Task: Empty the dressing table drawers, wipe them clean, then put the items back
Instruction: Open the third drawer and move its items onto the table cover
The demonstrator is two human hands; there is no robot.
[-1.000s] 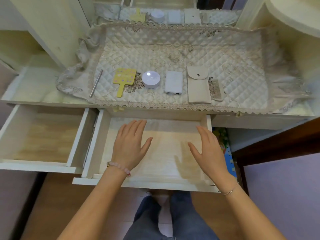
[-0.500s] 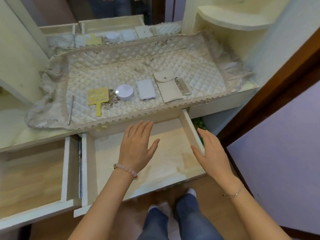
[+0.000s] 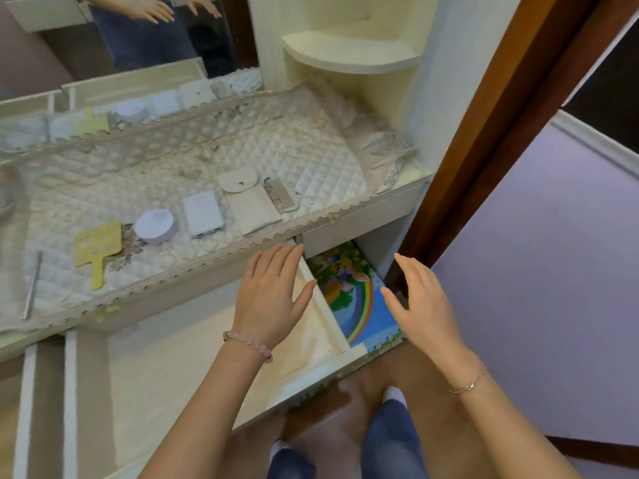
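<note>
Left hand (image 3: 273, 299): fingers straight and spread, holding nothing, palm down over the back right corner of the open drawer (image 3: 173, 357)
Right hand (image 3: 423, 305): flat, wide and empty too, out past that drawer's right wall, above the rainbow mat (image 3: 356, 302)
Open drawer: pulled towards the person, bare but for a pale liner
Shut drawer (image 3: 359, 221): just ahead of and between both hands, under the table edge; its front runs left to right, and its left end sits just beyond the left fingertips, so the left hand is nearer
Removed items: yellow mirror (image 3: 98, 245), round case (image 3: 154, 225), power bank (image 3: 203, 217), pouch (image 3: 249, 205) and comb (image 3: 279, 195) lie in a row on the quilted cloth (image 3: 311, 157), beyond the left hand
Mirror handle: points towards the person
Likely next: a short reach forward to the shut drawer
</note>
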